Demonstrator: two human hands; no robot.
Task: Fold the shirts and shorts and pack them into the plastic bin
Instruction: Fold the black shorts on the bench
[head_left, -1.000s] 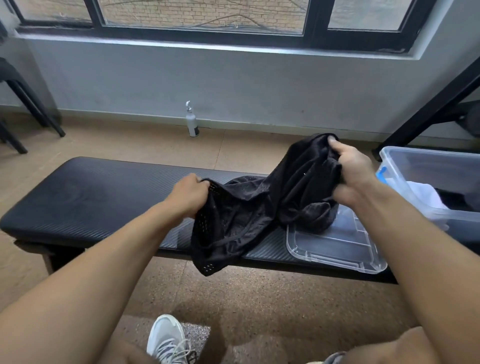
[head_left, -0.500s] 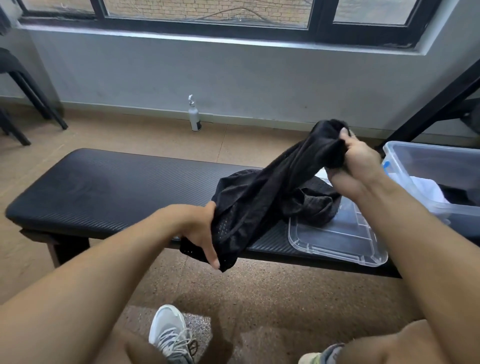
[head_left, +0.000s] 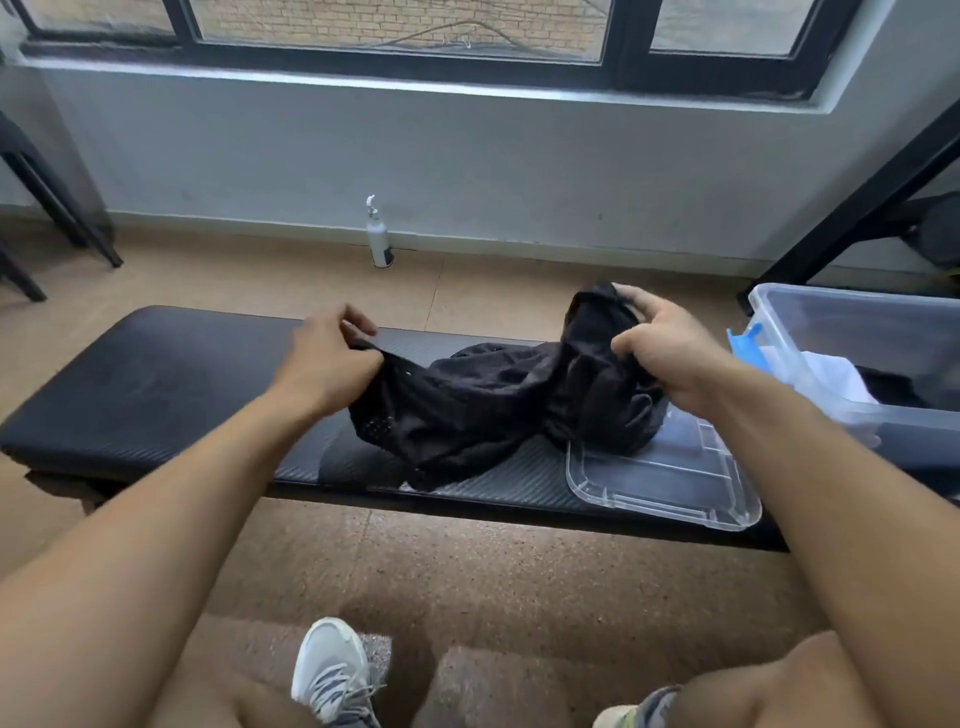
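Both hands hold the black garment (head_left: 483, 405) over the tabletop's (head_left: 156, 379) near edge, left grip (head_left: 332, 364) pinching its hem, right grip (head_left: 660, 348) clutching bunched cloth.

garment (head_left: 483, 410) on bench (head_left: 156, 384), between both hands | lid (head_left: 670, 483) on bench just right, garment overlapping | bin (head_left: 852, 338) far right | bottle (head_left: 378, 240) behind, at wall

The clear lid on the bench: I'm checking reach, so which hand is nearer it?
Right. The right hand grips the black garment just above the lid; the left hand is farther left.
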